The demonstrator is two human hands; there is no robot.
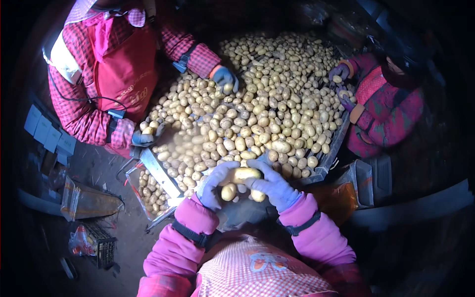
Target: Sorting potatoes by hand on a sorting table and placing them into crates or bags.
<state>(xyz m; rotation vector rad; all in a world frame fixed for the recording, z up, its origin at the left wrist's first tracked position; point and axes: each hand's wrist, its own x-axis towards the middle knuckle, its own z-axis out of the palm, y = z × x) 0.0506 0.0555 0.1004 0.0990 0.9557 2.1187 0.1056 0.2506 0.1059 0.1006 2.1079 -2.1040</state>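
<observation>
Both my hands wear lilac-grey gloves and meet over the near edge of a potato heap (269, 101). My left hand (214, 185) closes on a small round potato (228, 192) and touches one end of a long potato (245, 173). From the other side, my right hand (278, 186) grips that long potato's other end. Another small potato (257, 195) sits under my right fingers. Between the hands, some fingertips are hidden behind the potatoes.
At the left a person in a red apron (123, 69) handles potatoes with blue gloves. Another person (381, 99) holds potatoes at the right. A metal table edge (161, 173) bounds the heap beside a potato-filled bin (152, 193). A black crate (101, 245) stands on the floor.
</observation>
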